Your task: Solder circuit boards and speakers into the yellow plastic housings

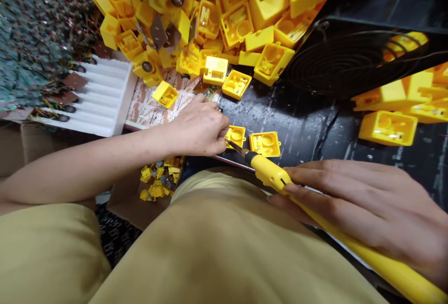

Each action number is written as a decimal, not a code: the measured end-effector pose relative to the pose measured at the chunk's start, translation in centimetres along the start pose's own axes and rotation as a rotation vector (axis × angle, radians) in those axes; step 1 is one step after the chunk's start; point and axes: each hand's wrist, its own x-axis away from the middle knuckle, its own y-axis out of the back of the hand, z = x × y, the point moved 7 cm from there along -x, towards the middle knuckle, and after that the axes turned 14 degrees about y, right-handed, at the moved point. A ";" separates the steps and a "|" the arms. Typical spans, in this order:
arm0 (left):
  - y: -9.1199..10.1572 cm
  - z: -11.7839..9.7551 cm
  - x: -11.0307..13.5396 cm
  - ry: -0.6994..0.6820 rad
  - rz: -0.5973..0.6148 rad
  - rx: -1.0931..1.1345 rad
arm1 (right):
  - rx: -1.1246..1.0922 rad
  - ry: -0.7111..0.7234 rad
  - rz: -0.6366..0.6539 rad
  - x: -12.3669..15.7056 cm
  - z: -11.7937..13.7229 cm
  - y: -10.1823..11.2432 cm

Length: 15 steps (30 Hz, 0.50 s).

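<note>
My right hand (367, 210) grips a yellow soldering iron (271, 171), whose dark metal tip points left. That tip reaches into a small open yellow plastic housing (236, 135) at the table's near edge. Beside this housing, my left hand (201, 124) is closed, knuckles up, its fingertips mostly hidden. What it pinches, if anything, does not show. Just to the right lies a second open housing (265, 144). Beyond my left hand, two more housings, one with a perforated face (215, 70) and one open (237, 84), rest near thin wires.
A large heap of yellow housings (238, 19) fills the back. A black fan with a wire guard (336, 57) stands at right. A white foam tray (105, 94) and piled wired circuit boards (38, 38) are at left. Below the edge is a cardboard box (129, 206) containing yellow parts.
</note>
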 end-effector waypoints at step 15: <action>0.1 0.1 0.1 -0.035 -0.008 0.010 | -0.086 0.374 0.139 -3.3 0.8 0.0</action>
